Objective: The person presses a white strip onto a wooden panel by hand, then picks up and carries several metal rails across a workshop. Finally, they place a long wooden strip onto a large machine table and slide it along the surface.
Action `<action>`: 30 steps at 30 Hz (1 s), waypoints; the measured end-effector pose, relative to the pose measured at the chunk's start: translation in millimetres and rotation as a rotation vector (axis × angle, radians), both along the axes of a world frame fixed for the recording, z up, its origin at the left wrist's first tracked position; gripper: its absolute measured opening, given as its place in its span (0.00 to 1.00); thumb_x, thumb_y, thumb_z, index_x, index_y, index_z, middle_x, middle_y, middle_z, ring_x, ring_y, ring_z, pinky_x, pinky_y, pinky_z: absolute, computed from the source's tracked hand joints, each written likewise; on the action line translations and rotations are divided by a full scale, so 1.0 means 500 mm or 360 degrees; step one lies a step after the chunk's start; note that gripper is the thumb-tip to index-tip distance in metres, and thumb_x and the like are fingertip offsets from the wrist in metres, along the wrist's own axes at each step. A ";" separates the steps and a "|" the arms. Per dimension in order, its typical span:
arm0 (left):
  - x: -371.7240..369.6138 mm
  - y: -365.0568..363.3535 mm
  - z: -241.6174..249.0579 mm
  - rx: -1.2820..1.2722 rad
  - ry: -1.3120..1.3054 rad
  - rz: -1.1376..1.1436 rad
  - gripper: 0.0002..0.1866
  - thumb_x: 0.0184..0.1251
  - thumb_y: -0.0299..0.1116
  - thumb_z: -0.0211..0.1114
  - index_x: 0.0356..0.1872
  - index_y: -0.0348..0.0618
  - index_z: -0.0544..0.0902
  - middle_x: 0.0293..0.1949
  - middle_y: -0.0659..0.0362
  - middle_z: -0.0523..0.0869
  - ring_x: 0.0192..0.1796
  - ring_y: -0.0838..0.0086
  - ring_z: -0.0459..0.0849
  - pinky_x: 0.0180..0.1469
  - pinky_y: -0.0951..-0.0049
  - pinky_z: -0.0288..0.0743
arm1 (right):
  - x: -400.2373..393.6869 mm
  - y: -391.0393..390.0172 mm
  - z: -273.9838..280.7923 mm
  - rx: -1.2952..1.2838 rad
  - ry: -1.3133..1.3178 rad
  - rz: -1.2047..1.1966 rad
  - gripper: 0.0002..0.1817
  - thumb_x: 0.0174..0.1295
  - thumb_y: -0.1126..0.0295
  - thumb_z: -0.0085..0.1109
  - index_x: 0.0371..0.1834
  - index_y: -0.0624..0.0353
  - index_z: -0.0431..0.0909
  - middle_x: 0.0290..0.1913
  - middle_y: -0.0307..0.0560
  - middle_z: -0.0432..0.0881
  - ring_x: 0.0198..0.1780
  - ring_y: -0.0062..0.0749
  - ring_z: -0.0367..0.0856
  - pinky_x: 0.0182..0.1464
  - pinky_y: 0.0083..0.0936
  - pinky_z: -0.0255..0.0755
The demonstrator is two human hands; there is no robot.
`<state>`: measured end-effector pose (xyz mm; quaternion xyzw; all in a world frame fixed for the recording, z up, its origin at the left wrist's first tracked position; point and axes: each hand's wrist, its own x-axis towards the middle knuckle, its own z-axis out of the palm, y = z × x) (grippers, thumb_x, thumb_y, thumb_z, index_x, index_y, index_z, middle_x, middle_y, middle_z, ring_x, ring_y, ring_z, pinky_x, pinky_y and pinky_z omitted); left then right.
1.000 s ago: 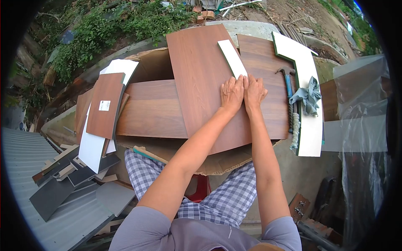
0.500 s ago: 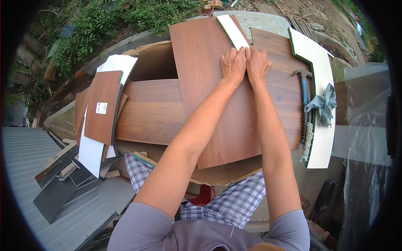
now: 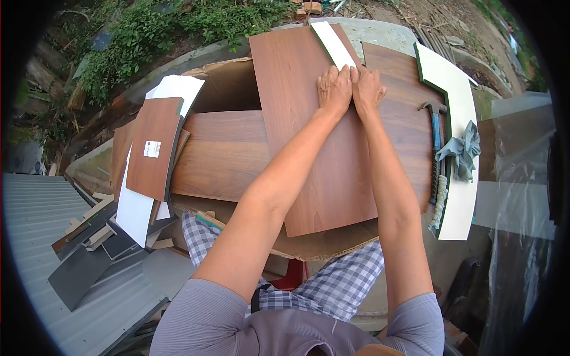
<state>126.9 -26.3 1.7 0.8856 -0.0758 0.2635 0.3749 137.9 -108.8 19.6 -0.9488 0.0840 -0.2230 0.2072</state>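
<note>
My left hand [image 3: 334, 94] and my right hand [image 3: 367, 90] lie side by side with curled fingers at the near end of a white strip with a dark green edge [image 3: 331, 44]. Under the strip is a large brown wood-grain panel [image 3: 309, 154], set at a slant. The right hand is at this panel's right edge, its thumb by the strip's corner; what lies under its fingers is hidden. A second wood-grain panel [image 3: 404, 124] extends beneath, to the right.
A claw hammer [image 3: 436, 133], a grey-blue cloth [image 3: 462, 150] and an L-shaped white board [image 3: 460, 202] lie at the right. Cut boards [image 3: 153, 127] are stacked at the left, near cardboard [image 3: 228, 86]. Offcuts [image 3: 80, 279] cover corrugated metal sheeting [image 3: 35, 237].
The view has shifted slightly, so the boards appear a little farther right. Both hands keep nearly the same place at the strip's near end.
</note>
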 end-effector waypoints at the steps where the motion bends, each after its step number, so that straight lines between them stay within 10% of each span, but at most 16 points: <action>1: -0.027 0.004 0.001 0.0005 0.0024 -0.0027 0.17 0.60 0.29 0.55 0.51 0.40 0.78 0.34 0.51 0.76 0.42 0.57 0.75 0.44 0.59 0.67 | -0.026 0.002 0.003 -0.0019 0.0003 0.0008 0.15 0.61 0.57 0.52 0.47 0.49 0.80 0.40 0.52 0.75 0.43 0.44 0.78 0.46 0.40 0.61; 16: -0.572 0.009 0.053 -0.0031 0.0187 -0.0392 0.21 0.57 0.24 0.58 0.55 0.35 0.75 0.31 0.54 0.72 0.37 0.62 0.72 0.39 0.64 0.66 | -0.595 -0.013 0.048 0.0066 0.0108 -0.0119 0.15 0.62 0.62 0.54 0.50 0.54 0.79 0.34 0.48 0.73 0.37 0.39 0.74 0.42 0.36 0.61; 30: -0.406 0.020 -0.002 0.0105 0.0074 -0.0199 0.19 0.58 0.29 0.59 0.52 0.43 0.78 0.33 0.57 0.75 0.38 0.64 0.75 0.39 0.64 0.65 | -0.428 0.013 -0.005 -0.0013 -0.0040 -0.0116 0.11 0.61 0.62 0.54 0.40 0.54 0.78 0.35 0.50 0.73 0.38 0.43 0.76 0.41 0.40 0.61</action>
